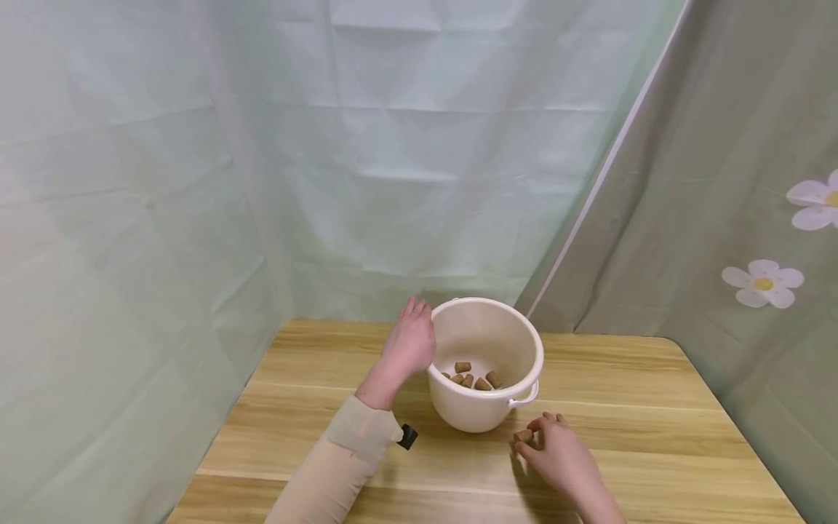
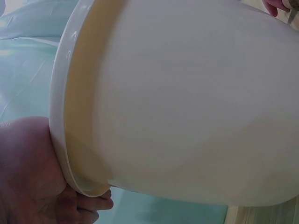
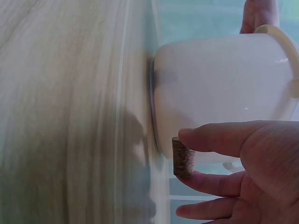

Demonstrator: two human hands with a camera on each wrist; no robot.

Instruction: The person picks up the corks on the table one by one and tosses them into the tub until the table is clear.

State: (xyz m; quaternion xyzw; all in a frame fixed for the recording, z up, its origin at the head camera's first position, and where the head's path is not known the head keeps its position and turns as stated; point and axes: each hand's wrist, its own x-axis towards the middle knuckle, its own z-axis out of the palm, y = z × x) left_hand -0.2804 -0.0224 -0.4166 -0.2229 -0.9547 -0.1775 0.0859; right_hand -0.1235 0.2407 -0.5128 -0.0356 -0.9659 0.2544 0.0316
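Note:
A white bucket [image 1: 481, 411] stands upright on the wooden table. Several brown cork stoppers [image 1: 463, 367] lie on its bottom inside. My left hand [image 1: 412, 338] grips the bucket's rim on its left side; the left wrist view has the fingers [image 2: 96, 204] beneath the rim edge. To the right of the bucket and in front of it, my right hand [image 1: 559, 455] pinches a single cork stopper [image 3: 183, 158] between thumb and a finger. That cork is held a little off the tabletop, outside the bucket.
On the bucket's right side a small white handle [image 1: 526, 397] sticks out. Pale green curtains [image 1: 406, 182] hang behind and to the left of the table [image 1: 327, 364]; a grey-green curtain with white flowers [image 1: 762, 284] hangs on the right. A black piece [image 1: 407, 437] sits at the left wrist.

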